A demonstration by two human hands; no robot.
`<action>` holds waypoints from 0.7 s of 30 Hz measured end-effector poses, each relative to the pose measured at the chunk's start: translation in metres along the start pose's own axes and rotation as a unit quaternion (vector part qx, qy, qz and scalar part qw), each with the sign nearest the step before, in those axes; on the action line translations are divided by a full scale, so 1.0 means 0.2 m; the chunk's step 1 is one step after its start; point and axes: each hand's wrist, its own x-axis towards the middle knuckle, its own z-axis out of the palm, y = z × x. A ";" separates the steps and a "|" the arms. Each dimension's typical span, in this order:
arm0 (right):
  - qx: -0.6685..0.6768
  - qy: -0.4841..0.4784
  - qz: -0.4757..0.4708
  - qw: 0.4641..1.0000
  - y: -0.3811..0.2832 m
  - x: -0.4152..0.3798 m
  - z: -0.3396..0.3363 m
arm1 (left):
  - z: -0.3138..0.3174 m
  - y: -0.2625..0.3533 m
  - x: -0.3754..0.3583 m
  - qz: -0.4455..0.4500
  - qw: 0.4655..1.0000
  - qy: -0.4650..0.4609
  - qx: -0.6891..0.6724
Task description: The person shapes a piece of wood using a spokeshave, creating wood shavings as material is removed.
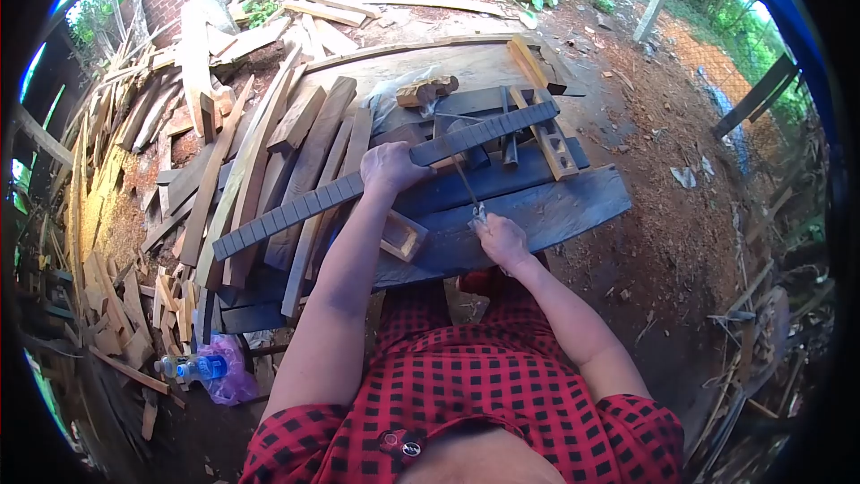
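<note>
A long dark wooden strip (309, 204) with evenly spaced cross lines lies diagonally above the workbench (573, 206). Near its middle, my left hand (391, 168) is wrapped round it. My right hand (503, 242) is closed on the handle end of a thin tool (468, 181), whose shaft runs up to the strip; what kind of tool it is cannot be made out. Beyond the strip sits a rough wood block (426, 91) by clear plastic. A small wooden box-like piece (404, 236) lies just below my left hand.
Many loose boards (300, 125) are stacked on the left. A notched wooden piece (557, 154) lies at the bench's right. Plastic bottles (202, 367) and a pink bag (235, 381) are at lower left. Wood scraps cover the ground beyond.
</note>
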 end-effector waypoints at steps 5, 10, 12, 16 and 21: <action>0.050 0.006 -0.025 0.998 -0.08 0.31 -0.01 | 0.00 0.01 -0.01 -0.001 1.000 0.008 0.008; 0.029 0.028 -0.017 0.999 -0.11 0.32 0.02 | 0.00 0.00 0.00 0.005 1.000 0.004 -0.002; 0.032 0.028 -0.017 0.999 -0.07 0.22 0.05 | -0.02 0.01 -0.02 0.002 1.000 0.003 -0.004; 0.021 0.004 -0.003 1.000 -0.01 0.02 0.00 | -0.02 0.01 -0.01 -0.004 1.000 -0.001 -0.001; 0.025 0.013 -0.007 1.000 -0.08 0.19 -0.03 | -0.01 0.00 -0.01 0.003 1.000 0.008 -0.007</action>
